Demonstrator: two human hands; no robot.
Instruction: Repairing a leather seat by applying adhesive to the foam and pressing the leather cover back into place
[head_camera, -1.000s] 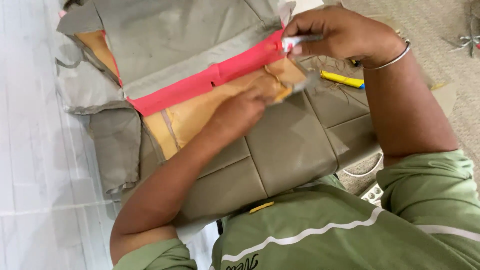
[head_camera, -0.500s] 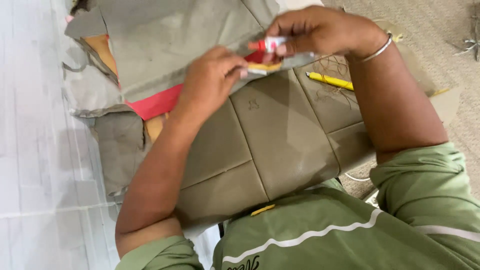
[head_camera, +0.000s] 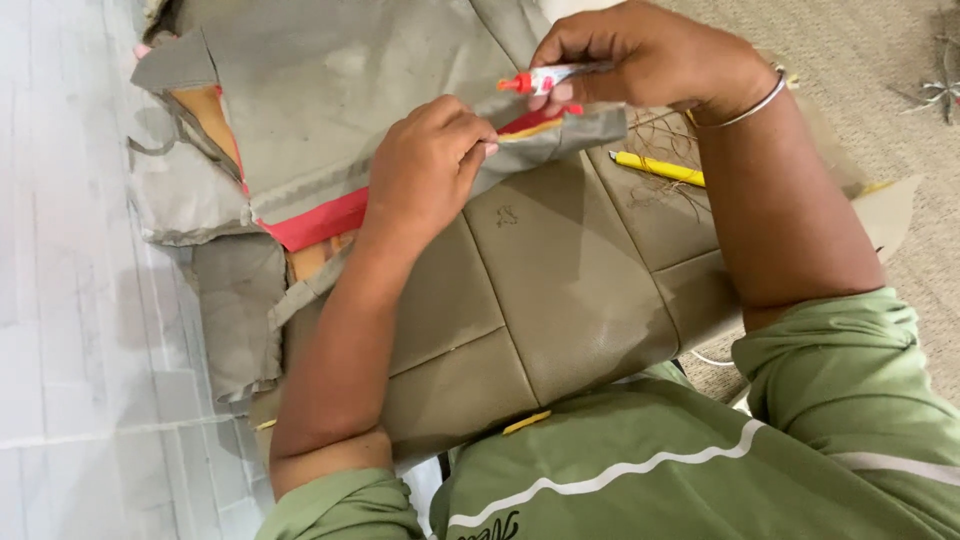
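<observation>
At the left lies a pale floor (head_camera: 70, 300); beside it a grey-tan padded seat cover (head_camera: 560, 290) rests on the person's lap, a red strip (head_camera: 320, 220) showing under its folded flap; the left hand (head_camera: 425, 170) pinches that flap's edge; the right hand (head_camera: 650, 60) grips a small glue tube (head_camera: 545, 78) just above the seam; a yellow pen (head_camera: 660, 168) lies near the right forearm.

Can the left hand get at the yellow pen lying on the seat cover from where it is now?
Probably not directly: the right hand and its forearm lie between the left hand and the yellow pen, so it would have to reach under that arm.
</observation>
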